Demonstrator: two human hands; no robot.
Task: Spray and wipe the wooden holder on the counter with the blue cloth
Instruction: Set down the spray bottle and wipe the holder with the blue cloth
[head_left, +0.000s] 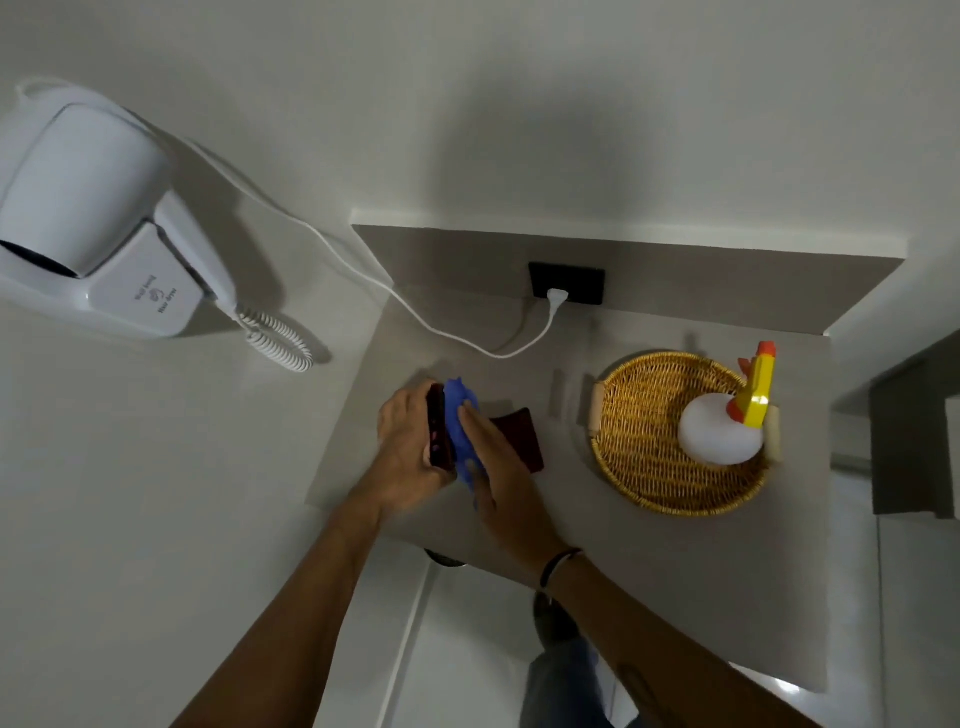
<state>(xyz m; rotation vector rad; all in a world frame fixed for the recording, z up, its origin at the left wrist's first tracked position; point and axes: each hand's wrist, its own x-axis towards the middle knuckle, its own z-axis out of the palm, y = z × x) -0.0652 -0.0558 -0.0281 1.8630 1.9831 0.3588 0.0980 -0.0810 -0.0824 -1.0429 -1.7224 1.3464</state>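
A dark reddish-brown wooden holder (438, 428) is tipped up on its edge near the left side of the grey counter (649, 561), and my left hand (408, 447) grips it from the left. My right hand (498, 467) presses a bunched blue cloth (460, 421) against the holder's right face. Another dark wooden piece (522, 434) lies flat on the counter just right of the cloth, partly under my right hand. The white spray bottle (722, 434) with a yellow and orange trigger stands in the wicker basket (644, 457) on the right.
A white wall-mounted hair dryer (88, 218) hangs on the left wall, its cord (363, 275) running to a black socket (566, 283) behind the counter. The counter's front edge runs below my forearms, with floor and my leg beneath.
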